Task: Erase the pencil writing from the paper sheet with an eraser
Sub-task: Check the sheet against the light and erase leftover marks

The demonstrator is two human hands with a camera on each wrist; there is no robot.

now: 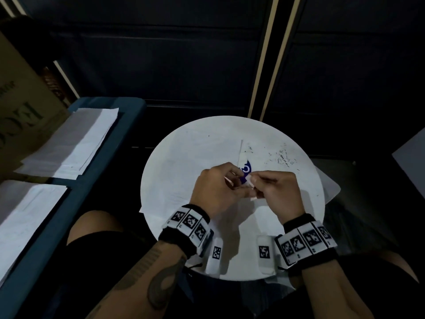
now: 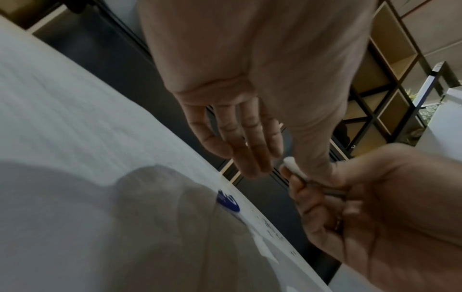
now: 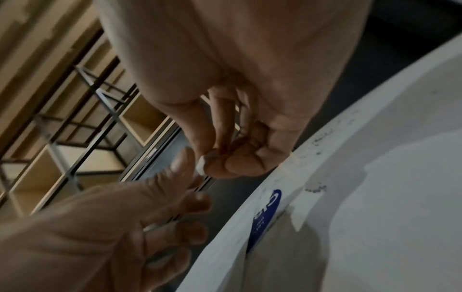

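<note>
Head view: left hand [image 1: 213, 189] above the table [image 1: 184, 143] centre, fingers loosely curled, apparently holding nothing. Right hand [image 1: 278, 192] just beside it, grip pinching a small white eraser [image 1: 249, 181], mostly hidden by fingertips. Paper sheet [image 1: 174, 187] lies under both hands; blue label [image 1: 245, 170] partly covered; writing hard to make out.

Paper sheet [image 1: 184, 162] on the tabletop [image 1: 287, 217], eraser [image 1: 249, 180] above it between both hands, paper stacks [image 1: 69, 143] to the left
</note>
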